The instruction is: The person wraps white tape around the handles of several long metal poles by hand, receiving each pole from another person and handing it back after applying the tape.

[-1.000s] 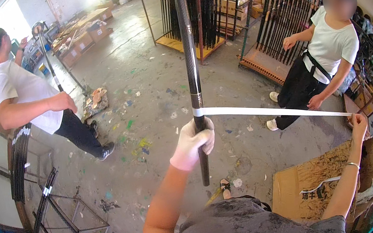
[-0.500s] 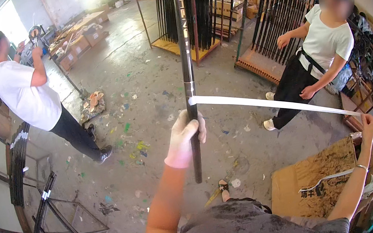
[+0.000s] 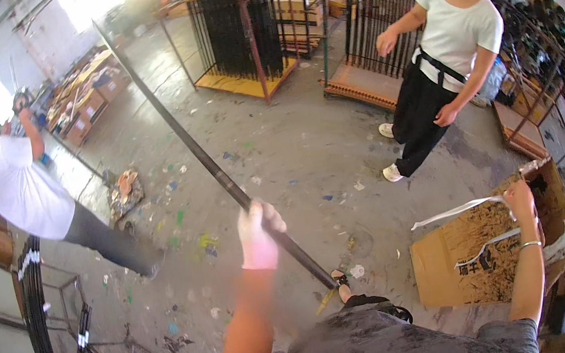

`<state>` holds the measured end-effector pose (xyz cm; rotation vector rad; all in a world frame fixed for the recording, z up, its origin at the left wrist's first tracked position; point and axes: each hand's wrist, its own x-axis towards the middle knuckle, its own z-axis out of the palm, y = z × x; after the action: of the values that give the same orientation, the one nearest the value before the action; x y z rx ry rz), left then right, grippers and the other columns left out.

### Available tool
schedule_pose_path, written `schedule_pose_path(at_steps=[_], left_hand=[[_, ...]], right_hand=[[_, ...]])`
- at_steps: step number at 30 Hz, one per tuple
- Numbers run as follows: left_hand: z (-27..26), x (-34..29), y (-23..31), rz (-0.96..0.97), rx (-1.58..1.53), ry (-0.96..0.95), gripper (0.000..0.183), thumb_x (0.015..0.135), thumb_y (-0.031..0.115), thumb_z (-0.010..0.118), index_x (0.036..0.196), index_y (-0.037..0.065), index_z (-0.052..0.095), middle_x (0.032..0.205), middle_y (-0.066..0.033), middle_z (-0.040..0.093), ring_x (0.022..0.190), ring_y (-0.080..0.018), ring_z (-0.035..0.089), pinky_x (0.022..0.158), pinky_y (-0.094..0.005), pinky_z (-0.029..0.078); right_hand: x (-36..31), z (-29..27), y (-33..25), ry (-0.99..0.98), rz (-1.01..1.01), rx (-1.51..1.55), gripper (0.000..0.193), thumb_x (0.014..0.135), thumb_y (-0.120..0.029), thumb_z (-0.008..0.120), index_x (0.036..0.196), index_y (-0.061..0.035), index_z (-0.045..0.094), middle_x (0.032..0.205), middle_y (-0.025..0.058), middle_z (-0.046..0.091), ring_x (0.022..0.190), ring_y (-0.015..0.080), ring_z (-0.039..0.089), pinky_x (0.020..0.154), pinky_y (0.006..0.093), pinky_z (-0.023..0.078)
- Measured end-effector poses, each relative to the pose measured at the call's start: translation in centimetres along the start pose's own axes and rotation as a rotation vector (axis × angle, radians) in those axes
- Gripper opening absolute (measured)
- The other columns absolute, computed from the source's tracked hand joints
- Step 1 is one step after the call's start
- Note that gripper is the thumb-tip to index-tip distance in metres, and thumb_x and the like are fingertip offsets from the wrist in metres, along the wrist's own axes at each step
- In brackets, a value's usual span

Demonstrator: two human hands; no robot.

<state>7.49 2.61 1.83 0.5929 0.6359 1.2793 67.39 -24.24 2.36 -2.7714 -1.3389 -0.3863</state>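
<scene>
A long dark pole [image 3: 179,130] runs diagonally from the upper left down to near my foot. My left hand [image 3: 260,238], in a white and pink glove, is wrapped round its lower part. At the right, my bare right hand [image 3: 521,201] is closed on one end of a white strip [image 3: 458,211]. The strip's other end trails loose to the left, apart from the pole. Below that hand stands an open cardboard box [image 3: 435,278] with dark smears, and another white strip [image 3: 489,246] lies across its flap.
A person in a white shirt [image 3: 462,30] stands ahead right; another person [image 3: 21,181] works at the left. Racks of dark poles [image 3: 234,36] stand at the back. More poles [image 3: 35,304] rest on a metal frame at left. Scraps dot the floor.
The strip, stretched between pole and right hand before, has come off the pole. The pole has tilted, its top swinging left. My right hand has moved left and slightly down.
</scene>
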Motion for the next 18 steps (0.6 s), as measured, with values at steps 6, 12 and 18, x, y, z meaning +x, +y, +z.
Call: schedule_pose_path(at_steps=[6,12,18], left_hand=[[2.4,4.3,-8.9,-0.317,-0.175,0.141,0.020,0.097,0.029,0.052,0.089,0.011,0.048,0.071,-0.0043,0.053,0.063,-0.0209,0.052,0.060,-0.0367,0.043],[10.5,15.0,-16.9,-0.555,-0.497,0.434,0.021,0.095,0.024,0.055,0.081,0.009,0.051,0.070,-0.0066,0.058,0.066,-0.0214,0.060,0.061,-0.0310,0.054],[20.9,24.7,-24.4,-0.723,-0.625,0.586,0.018,0.093,0.019,0.056,0.097,0.001,0.059,0.080,-0.0068,0.067,0.070,-0.0215,0.068,0.062,-0.0296,0.061]], right_hand=[[-4.1,1.8,-2.2,0.033,0.167,-0.012,0.007,0.074,-0.009,0.069,0.075,-0.0032,0.066,0.096,0.0156,0.055,0.097,0.0326,0.054,0.083,0.0446,0.044],[-4.0,0.8,1.6,0.044,0.342,-0.093,0.005,0.071,-0.009,0.066,0.072,-0.0049,0.066,0.089,0.0121,0.055,0.096,0.0311,0.054,0.083,0.0438,0.043],[-3.4,1.4,4.6,0.134,0.389,-0.144,0.008,0.065,-0.007,0.072,0.070,-0.0061,0.066,0.089,0.0114,0.055,0.094,0.0296,0.054,0.081,0.0420,0.042]])
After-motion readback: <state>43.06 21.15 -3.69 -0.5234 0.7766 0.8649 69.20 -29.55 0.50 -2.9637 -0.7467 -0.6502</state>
